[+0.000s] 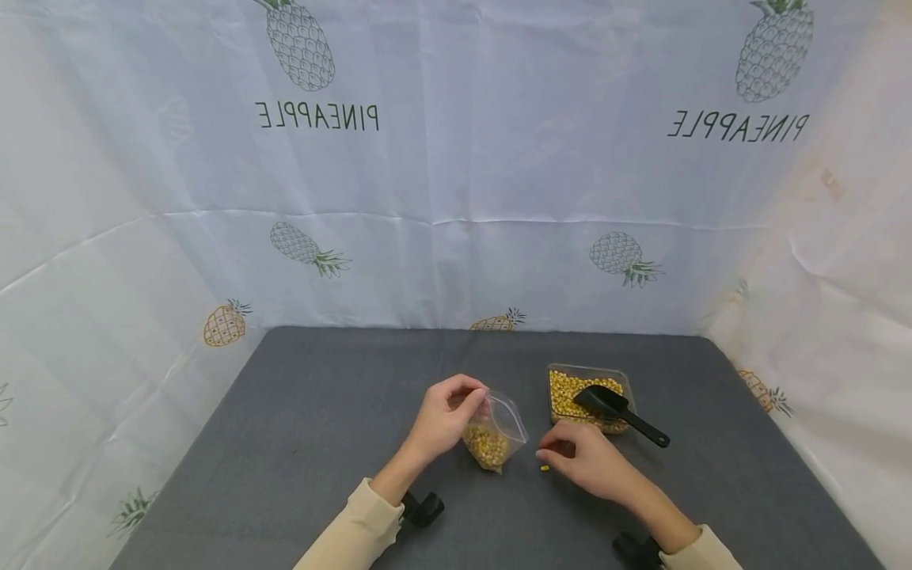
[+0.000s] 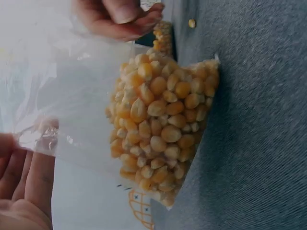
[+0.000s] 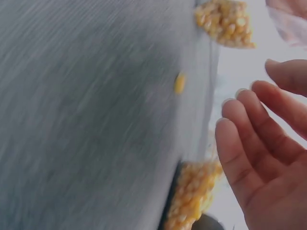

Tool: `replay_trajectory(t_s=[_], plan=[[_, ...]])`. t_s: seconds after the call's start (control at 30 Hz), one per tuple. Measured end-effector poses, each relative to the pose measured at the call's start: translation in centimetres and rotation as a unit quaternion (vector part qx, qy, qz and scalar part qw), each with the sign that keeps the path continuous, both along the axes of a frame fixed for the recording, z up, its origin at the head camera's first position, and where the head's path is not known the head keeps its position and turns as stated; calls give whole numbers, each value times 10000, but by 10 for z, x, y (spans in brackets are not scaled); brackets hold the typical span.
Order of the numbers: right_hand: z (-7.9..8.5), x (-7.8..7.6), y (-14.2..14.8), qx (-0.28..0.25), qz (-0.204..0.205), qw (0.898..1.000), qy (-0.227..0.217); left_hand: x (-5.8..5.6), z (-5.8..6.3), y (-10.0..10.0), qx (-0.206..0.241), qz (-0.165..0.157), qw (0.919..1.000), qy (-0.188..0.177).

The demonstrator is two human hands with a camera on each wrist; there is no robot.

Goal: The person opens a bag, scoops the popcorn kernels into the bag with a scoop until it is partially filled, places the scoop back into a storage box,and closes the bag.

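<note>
A clear zip bag [image 1: 495,447] partly filled with dried corn kernels [image 2: 158,120] stands on the grey table. My left hand [image 1: 445,416] pinches its upper edge between thumb and fingers, and the bag's mouth gapes to the right. One loose yellow kernel [image 1: 545,468] lies on the table to the right of the bag. Just above it is my right hand [image 1: 587,461], fingers loosely bent with nothing between them; in the right wrist view the kernel [image 3: 179,83] lies apart from the fingertips [image 3: 230,106].
Behind the right hand sits a clear rectangular container [image 1: 627,388] of corn kernels. A black scoop [image 1: 606,402] lies across it, handle hanging over the right front edge. White pineapple-print cloth [image 1: 442,158] surrounds the table [image 1: 313,380] at the back and sides.
</note>
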State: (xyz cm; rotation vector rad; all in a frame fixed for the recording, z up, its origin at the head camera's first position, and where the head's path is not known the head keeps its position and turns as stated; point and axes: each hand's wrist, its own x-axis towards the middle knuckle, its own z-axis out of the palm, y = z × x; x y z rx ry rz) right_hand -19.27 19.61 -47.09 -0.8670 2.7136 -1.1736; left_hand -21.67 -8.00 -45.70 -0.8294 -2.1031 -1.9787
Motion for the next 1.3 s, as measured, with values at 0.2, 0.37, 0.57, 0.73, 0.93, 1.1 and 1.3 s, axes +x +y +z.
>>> replay_trajectory(t_s=[0.2,0.37,0.57,0.73,0.93,1.1,1.3], plan=[[6,4,-15,-688,102,9971,300,5,-1,3,233,262,9993,-158],[10,7,-26,-1146,72,9923,462,9,1,6,363,493,9973,-411],[14,9,-34,-1535,-300,9845,788,12,2,7,353,633,9960,-519],[18,10,-35,-1749,-411,9775,1104,15,2,5,328,531,9963,-586],[20,8,-36,-2148,-428,9684,1195,18,-1,2,423,299,9970,-580],[19,6,-34,-2469,-431,9624,1050,21,0,0,376,234,9981,-430],[20,6,-32,-2809,-475,9556,756,23,1,-4,318,163,9989,-312]])
